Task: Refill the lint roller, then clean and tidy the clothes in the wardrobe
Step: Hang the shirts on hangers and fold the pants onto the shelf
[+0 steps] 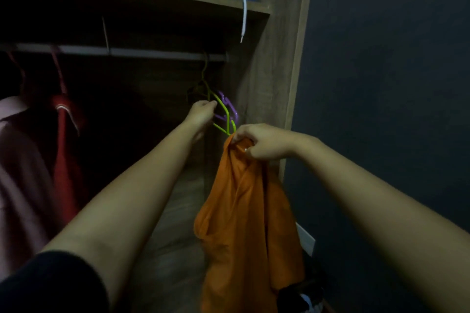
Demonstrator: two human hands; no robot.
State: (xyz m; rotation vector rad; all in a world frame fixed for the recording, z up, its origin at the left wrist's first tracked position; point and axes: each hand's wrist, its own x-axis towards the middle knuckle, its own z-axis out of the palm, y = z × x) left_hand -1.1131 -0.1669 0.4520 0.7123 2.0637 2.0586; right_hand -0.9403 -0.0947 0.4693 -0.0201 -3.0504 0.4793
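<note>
Both arms reach forward into the wardrobe (pixel 277 63). The left hand (pixel 201 114) has its grip closed on the green hanger (pixel 223 109), which hangs from the rail (pixel 142 51). Just right and below, the right hand (pixel 262 142) pinches the orange garment (pixel 249 223), which droops beneath its grip.

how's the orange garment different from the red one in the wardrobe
The orange garment is bunched at its top in the right hand and hangs loose, while the red garment hangs on a hanger from the rail. The orange one is at the wardrobe's right edge; the red one sits far left, inside. Both hang straight down.
</note>
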